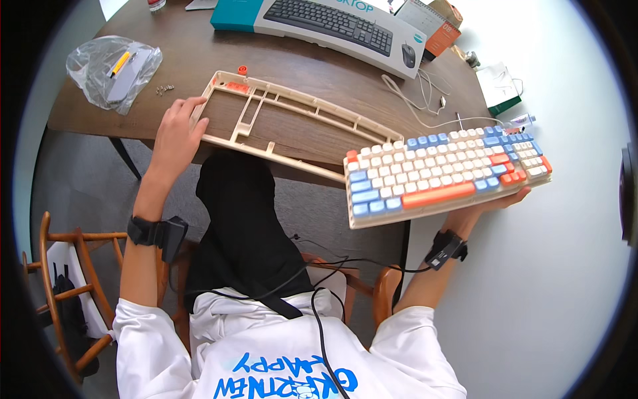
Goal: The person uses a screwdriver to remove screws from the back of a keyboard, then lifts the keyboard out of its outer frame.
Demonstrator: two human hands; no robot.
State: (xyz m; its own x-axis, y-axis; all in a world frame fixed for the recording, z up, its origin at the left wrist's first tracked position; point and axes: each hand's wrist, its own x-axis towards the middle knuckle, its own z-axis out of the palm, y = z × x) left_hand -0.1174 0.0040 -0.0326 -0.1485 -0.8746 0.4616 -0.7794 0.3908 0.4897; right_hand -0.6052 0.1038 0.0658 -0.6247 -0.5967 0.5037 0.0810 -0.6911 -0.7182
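Observation:
My left hand (178, 133) grips the left end of a cream, open keyboard frame (286, 157), thumb and fingers closed on its edge. An orange-red round knob (242, 70) stands up by the frame's far left corner. My right hand (495, 205) holds a keyboard (432, 176) from below at its right part, most of the fingers hidden under it. White, blue and orange keycaps cover the keyboard, which is raised and tilted toward me. Its left part overlaps the right end of the frame in this view, so whether they touch I cannot tell.
On the wooden table (186, 40) lie a clear plastic bag (90, 66) with a yellow-handled tool (120, 64), and several small screws (164, 89). A keyboard box (319, 33) stands at the back, a pale cable (405, 100) beside it. Black cables run across my lap. A wooden chair (83, 266) is at left.

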